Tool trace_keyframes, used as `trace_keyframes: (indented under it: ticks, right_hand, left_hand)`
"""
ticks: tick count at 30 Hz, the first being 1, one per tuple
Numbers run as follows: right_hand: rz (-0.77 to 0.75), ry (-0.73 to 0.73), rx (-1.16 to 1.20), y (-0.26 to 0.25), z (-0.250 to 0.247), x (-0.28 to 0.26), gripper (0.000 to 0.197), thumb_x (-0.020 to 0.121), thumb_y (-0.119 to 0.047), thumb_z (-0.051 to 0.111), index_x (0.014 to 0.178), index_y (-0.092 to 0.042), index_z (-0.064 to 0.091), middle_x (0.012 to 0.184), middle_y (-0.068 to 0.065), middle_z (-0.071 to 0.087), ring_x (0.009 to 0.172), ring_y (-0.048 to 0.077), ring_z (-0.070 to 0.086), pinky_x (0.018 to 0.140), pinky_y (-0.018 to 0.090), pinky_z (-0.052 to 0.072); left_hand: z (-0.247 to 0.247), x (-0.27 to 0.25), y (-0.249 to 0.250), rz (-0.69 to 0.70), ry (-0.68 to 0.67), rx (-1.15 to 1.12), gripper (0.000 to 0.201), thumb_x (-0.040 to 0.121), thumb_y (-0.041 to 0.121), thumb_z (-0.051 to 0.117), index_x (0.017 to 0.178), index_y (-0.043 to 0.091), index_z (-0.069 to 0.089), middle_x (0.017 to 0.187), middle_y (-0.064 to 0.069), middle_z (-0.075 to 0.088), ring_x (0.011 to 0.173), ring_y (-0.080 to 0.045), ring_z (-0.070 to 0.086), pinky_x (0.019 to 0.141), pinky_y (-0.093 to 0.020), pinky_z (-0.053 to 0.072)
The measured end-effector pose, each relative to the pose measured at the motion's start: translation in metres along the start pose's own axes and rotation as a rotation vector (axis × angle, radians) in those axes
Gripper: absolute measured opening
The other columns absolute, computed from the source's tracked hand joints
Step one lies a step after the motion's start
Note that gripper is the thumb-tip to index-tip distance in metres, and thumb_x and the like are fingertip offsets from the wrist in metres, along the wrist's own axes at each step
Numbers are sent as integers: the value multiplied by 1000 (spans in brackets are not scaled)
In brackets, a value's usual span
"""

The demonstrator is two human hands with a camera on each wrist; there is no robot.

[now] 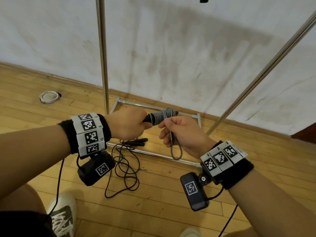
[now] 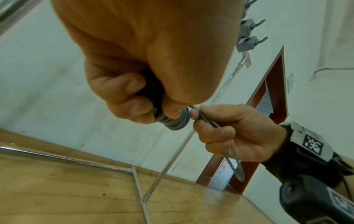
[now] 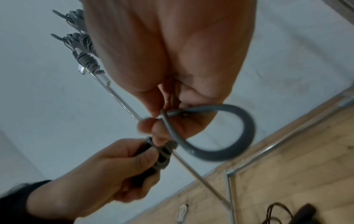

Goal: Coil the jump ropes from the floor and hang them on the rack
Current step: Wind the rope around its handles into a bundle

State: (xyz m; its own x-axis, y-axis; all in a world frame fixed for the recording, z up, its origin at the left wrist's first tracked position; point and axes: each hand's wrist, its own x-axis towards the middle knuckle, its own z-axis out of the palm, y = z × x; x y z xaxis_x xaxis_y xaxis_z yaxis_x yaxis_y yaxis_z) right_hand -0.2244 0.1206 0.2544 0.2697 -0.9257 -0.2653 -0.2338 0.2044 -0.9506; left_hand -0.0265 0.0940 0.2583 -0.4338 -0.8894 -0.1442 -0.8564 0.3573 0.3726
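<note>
The left hand (image 1: pixel 127 123) is wrapped round the black handles of the grey jump rope (image 1: pixel 162 115), held in front of the rack (image 1: pixel 102 53); the right hand (image 1: pixel 181 134) pinches the last free loop of it, so this coil looks nearly finished. On the rack's top bar, wound grey bundles (image 3: pixel 87 60) seem to hang already. On the floor at the rack's foot a dark rope (image 1: pixel 124 168) lies tangled, not yet coiled.
</note>
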Motion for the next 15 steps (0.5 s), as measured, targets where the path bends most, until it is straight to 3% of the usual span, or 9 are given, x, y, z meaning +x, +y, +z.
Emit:
trace_keyframes:
  ticks: [6, 10, 13, 15]
  right_hand:
    - [1, -93, 223, 9, -1, 0, 31, 105, -12, 39, 100, -5, 68, 76, 3, 62, 63, 10, 57, 65, 28, 54]
    - [-9, -36, 173, 10, -3, -2, 30, 104, -21, 45, 96, -9, 72, 68, -2, 59, 55, 7, 51, 55, 24, 49]
    - [-36, 13, 99, 10, -4, -3, 31, 102, -32, 49, 90, -14, 72, 62, -2, 56, 49, 8, 45, 49, 26, 43]
    - [-68, 31, 78, 12, -2, -3, 32, 102, -35, 49, 86, -18, 72, 60, -3, 52, 47, 9, 40, 48, 26, 39]
  left_hand:
    - [-7, -5, -2, 16, 78, -104, 29, 101, 37, 48, 81, 17, 54, 66, 2, 59, 51, -10, 51, 40, -14, 37]
    - [-8, -7, -1, 14, 78, -236, 27, 100, 34, 49, 85, 14, 58, 69, -3, 63, 50, -8, 50, 42, -16, 39]
    - [-9, -9, 1, 28, 50, -392, 23, 100, 30, 50, 85, 15, 59, 64, 2, 59, 46, -4, 49, 45, -17, 41]
    - [-10, -11, 1, 38, 15, -486, 21, 101, 27, 50, 87, 15, 60, 62, 4, 59, 49, -7, 51, 50, -23, 44]
